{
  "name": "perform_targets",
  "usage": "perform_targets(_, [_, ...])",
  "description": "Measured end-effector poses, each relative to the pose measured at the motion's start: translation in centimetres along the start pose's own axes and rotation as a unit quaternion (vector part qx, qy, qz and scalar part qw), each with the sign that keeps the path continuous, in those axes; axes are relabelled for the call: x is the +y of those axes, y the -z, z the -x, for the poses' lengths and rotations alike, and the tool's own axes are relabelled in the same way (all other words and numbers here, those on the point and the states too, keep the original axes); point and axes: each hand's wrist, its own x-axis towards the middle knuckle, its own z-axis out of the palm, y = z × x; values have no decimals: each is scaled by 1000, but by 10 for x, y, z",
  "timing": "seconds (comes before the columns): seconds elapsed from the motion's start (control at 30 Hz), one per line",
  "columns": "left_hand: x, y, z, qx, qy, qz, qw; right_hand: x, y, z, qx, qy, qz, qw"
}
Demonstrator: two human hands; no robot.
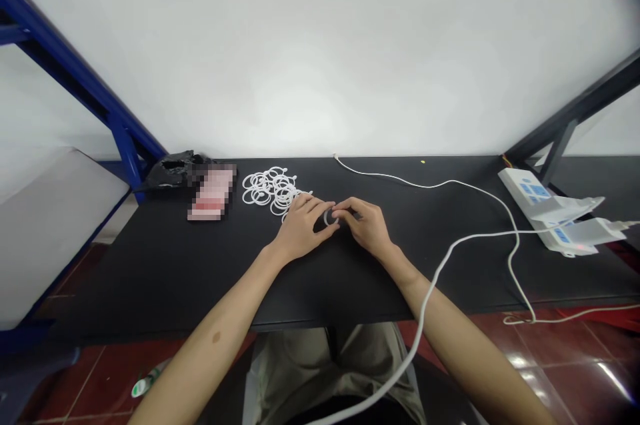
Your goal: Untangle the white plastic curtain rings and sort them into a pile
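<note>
A white plastic ring (327, 217), like a curtain ring with a small eyelet, is held low over the black table between my two hands. My left hand (300, 226) has its thumb and forefinger closed around the ring from the left. From the right, the fingertips of my right hand (369, 225) pinch its edge. Fingers cover part of the ring. Just beyond my left hand lies a loose pile of similar white rings (281, 193), a few of them partly hidden by that hand.
A pixelated pink phone-like item (213, 195) and a crumpled black plastic bag (173, 170) lie on the table's (165, 265) left. At right, a white power strip (530, 195) holds chargers. A white cable (453, 248) hangs across my right forearm.
</note>
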Motion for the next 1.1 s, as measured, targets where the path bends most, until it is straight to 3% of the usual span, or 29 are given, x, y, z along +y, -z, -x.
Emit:
perform_targets(0.17, [-8,0,-1,45,50,-67,995,2,11,-5,16,-56,43,997])
perform_targets(0.33, [-22,4,-2,97,136,-167,972,11,52,2,76,-95,165,979])
perform_targets(0.43, [-23,6,-2,116,157,-181,964,18,74,22,50,-108,216,969])
perform_targets(0.53, [-17,6,-2,111,143,-178,967,22,81,42,1,-100,224,969])
perform_targets(0.63, [-8,2,-1,90,86,-153,980,21,75,54,-32,-75,278,957])
perform_targets(0.77, [3,-7,1,38,4,-116,992,15,59,48,-49,-37,329,942])
perform_targets(0.87, [6,-12,3,13,-24,-105,994,10,46,32,-61,-47,259,963])
perform_targets(0.97, [5,-14,3,12,-30,-97,995,6,29,13,-32,-84,120,989])
perform_targets(1.1, [2,-13,2,3,-10,-117,993,6,4,-5,-23,-106,42,993])
